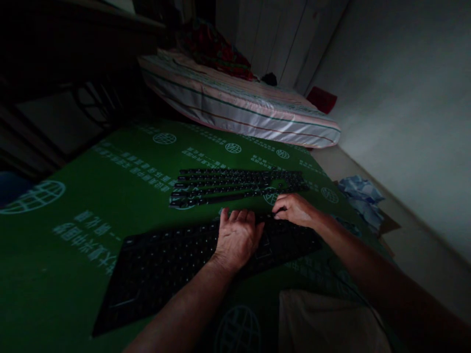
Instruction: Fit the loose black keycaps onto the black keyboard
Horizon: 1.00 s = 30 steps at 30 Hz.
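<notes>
A black keyboard [162,267] lies at a slant on the green table; most of its key positions show small pale dots instead of keycaps. My left hand [237,238] presses on its middle, fingers curled over the back edge. At the back edge, right of that, my right hand [296,210] pinches a small dark piece that looks like a keycap, partly hidden by the fingers. Just behind the keyboard, loose black keycaps [221,187] are laid out in several rows, touching neither hand.
The green table cover [125,196] bears white globe prints and lettering. Beyond it stands a striped mattress [235,110] with a red patterned cloth [217,51]. Crumpled blue-white material [362,198] lies on the floor at right. A beige cloth [324,318] is at the near edge.
</notes>
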### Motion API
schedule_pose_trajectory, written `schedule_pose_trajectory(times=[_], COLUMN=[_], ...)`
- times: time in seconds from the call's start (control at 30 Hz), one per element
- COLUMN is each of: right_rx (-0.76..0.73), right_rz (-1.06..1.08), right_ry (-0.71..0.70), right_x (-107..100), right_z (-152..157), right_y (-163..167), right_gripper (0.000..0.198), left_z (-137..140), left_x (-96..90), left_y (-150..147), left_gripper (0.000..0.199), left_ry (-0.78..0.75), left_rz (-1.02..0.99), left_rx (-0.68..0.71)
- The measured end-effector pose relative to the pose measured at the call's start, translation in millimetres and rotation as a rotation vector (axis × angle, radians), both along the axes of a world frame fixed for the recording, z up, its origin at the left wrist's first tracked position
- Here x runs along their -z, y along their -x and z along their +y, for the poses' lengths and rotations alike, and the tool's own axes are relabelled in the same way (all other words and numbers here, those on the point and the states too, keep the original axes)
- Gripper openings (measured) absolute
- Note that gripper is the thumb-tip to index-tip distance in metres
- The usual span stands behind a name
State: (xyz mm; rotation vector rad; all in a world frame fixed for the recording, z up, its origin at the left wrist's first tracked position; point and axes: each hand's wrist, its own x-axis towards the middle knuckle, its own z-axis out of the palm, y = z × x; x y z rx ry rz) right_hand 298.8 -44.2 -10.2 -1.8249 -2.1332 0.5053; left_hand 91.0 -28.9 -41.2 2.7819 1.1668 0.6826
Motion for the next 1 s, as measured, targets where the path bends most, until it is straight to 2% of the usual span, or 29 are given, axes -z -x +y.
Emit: schedule_pose_trajectory(times=[0.4, 0.77, 1.0], right_rx=[0.02, 0.054, 0.082], right_rz=[0.047, 0.202, 0.201], right_ry=[0.021, 0.081, -0.005], right_x=[-1, 10, 12], right_z=[-1, 5, -5], right_y=[1, -6, -3], right_gripper=[0.01, 0.008, 0.008], left_z=[0, 1, 1], left_x=[-3.2, -5.2, -3.6], left_y=[0, 0, 1], left_gripper=[0.023, 0.023, 0.023], left_ry=[0.031, 0.042, 0.028], left_rz=[0.02, 0.052, 0.05], left_rx=[0.009, 0.021, 0.018])
